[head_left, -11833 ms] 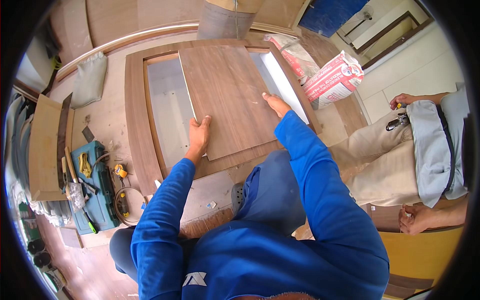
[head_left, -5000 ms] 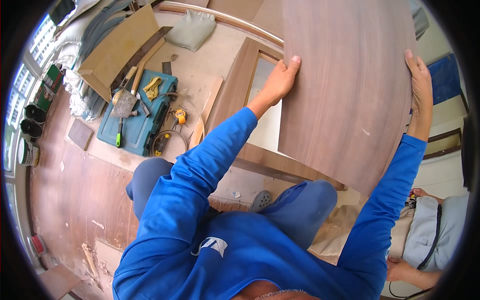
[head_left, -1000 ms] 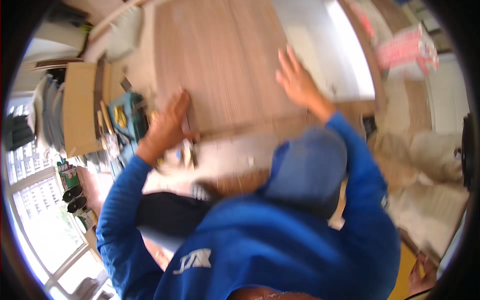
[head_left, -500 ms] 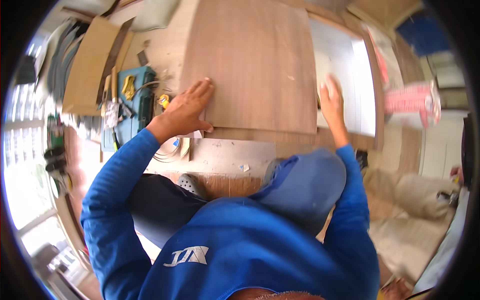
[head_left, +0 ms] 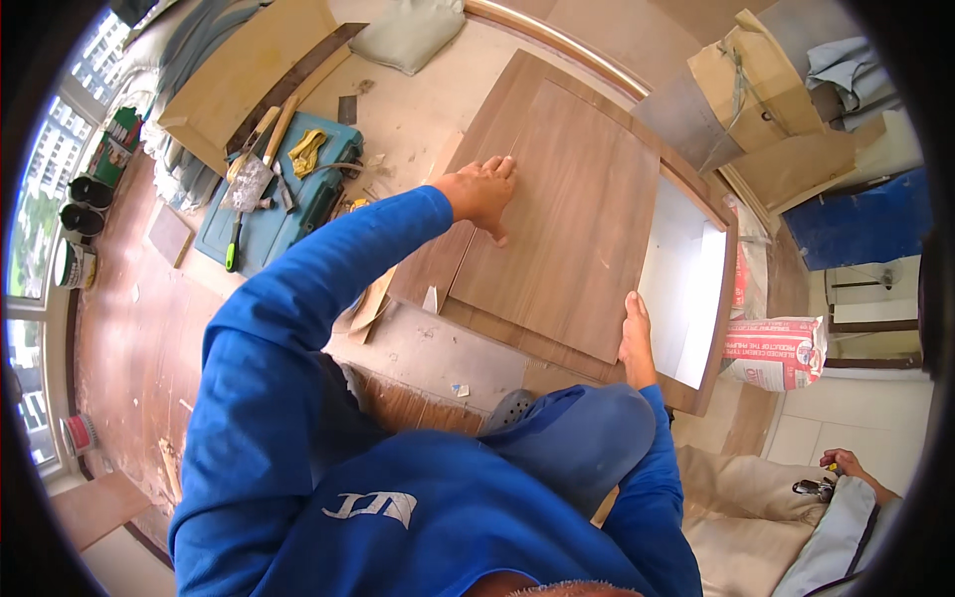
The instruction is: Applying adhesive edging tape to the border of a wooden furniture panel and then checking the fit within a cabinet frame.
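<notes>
A brown wood-grain panel (head_left: 567,239) lies over a low cabinet box (head_left: 718,298) of the same finish, whose white interior (head_left: 681,284) shows along the right. Across the panel's left part, my left hand (head_left: 482,197) rests with its fingers extended and thumb apart. My right hand (head_left: 635,336) grips the panel's right edge near its close corner; some of its fingers are hidden. A strip of the brown wood beneath shows along the panel's left and near sides.
To the left, a teal toolbox (head_left: 224,224) carries hand tools and a yellow strap (head_left: 306,151). Red-and-white bags (head_left: 776,350) stand right of the cabinet. At the lower right is another person's hand (head_left: 844,463). Boards (head_left: 249,80) and a grey cushion-like bag (head_left: 408,35) lie farther off.
The view has turned, so the cabinet and panel appear slanted. My right hand has gone from over the white interior to the panel's right edge; my left hand stays on the panel's left part.
</notes>
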The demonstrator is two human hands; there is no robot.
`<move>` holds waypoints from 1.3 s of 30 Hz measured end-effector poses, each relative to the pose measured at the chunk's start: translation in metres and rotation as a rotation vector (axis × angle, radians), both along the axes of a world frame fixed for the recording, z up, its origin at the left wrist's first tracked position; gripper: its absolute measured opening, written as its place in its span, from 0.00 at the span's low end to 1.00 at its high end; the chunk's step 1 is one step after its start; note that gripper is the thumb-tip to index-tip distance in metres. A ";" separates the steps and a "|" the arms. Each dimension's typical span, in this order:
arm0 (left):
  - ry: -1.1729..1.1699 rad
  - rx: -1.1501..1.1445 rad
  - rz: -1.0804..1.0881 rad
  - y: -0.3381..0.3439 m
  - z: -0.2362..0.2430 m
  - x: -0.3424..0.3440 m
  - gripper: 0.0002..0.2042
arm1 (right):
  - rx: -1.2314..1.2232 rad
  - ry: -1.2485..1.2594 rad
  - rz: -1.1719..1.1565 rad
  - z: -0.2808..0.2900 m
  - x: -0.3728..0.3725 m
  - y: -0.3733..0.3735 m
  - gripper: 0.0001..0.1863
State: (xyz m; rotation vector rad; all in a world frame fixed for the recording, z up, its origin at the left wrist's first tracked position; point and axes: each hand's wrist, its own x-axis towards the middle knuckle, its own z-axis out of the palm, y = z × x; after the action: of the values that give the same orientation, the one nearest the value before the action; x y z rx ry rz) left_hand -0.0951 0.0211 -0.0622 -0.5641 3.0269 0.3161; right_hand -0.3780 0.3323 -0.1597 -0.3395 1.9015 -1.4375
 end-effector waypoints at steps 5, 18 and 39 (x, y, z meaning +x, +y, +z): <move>0.057 0.093 -0.004 -0.004 -0.013 -0.004 0.57 | -0.036 0.097 -0.038 -0.009 -0.009 0.010 0.34; 0.015 0.108 0.040 -0.009 -0.010 -0.002 0.60 | -0.064 0.065 -0.015 -0.016 -0.014 0.008 0.33; 0.049 0.067 0.008 -0.013 -0.012 -0.008 0.60 | -0.134 0.012 -0.047 -0.022 -0.017 0.008 0.31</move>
State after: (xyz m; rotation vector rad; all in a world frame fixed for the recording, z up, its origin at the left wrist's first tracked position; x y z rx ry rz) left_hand -0.1030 0.0085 -0.0740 -0.5724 3.0478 0.4360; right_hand -0.3949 0.3402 -0.1816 -0.3694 1.8385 -1.6019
